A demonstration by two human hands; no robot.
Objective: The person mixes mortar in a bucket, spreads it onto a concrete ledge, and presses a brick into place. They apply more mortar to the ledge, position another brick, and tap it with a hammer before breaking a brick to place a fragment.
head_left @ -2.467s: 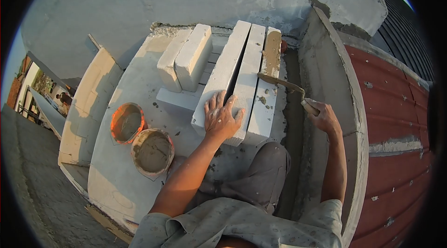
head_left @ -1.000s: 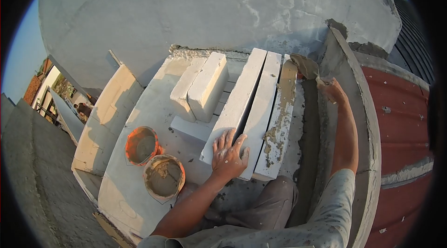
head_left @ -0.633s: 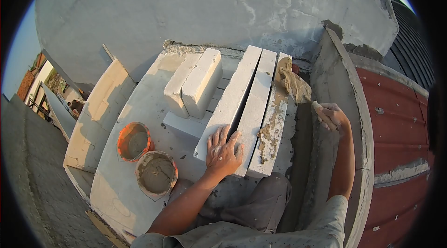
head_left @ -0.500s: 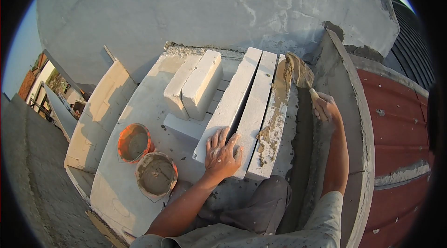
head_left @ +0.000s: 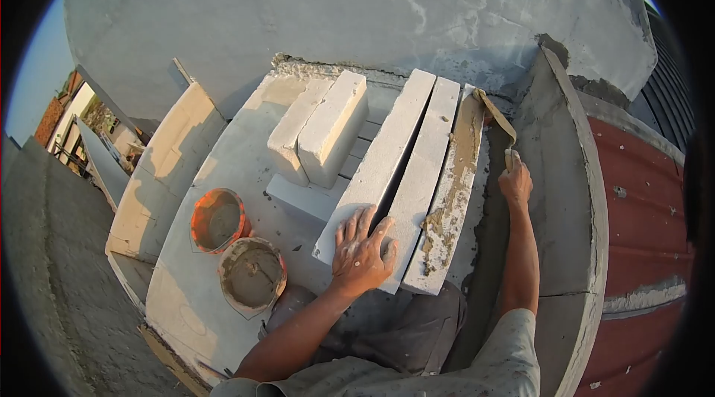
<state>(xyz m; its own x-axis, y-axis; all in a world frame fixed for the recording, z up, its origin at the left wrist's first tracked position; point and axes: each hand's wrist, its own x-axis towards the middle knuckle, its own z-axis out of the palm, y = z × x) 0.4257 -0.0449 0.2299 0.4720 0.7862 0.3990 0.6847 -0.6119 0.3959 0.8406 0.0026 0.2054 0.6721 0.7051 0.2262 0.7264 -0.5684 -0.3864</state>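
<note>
My left hand (head_left: 363,252) lies with spread fingers across the near ends of two long white blocks, the left one (head_left: 376,162) and the middle one (head_left: 428,166). My right hand (head_left: 515,181) is wrapped round the handle of a trowel (head_left: 497,118), whose blade is turned on edge at the far end of the rightmost block (head_left: 456,196). Wet grey-brown mortar (head_left: 465,136) coats the far part of that block's top. Patchier lumps of it sit toward the near end. Dark narrow gaps separate the blocks.
Two buckets, an orange one (head_left: 242,207) and a mortar-filled one (head_left: 226,272), stand at the left. Two upright white blocks (head_left: 331,129) rest behind them. A low wall (head_left: 570,173) borders the right, with red roofing (head_left: 633,203) beyond. A grey wall (head_left: 298,10) rises ahead.
The trowel blade has tilted from lying flatter to standing on edge. Mortar at the far end of the right block looks smoother. My left hand stays on the blocks; the view has shifted slightly.
</note>
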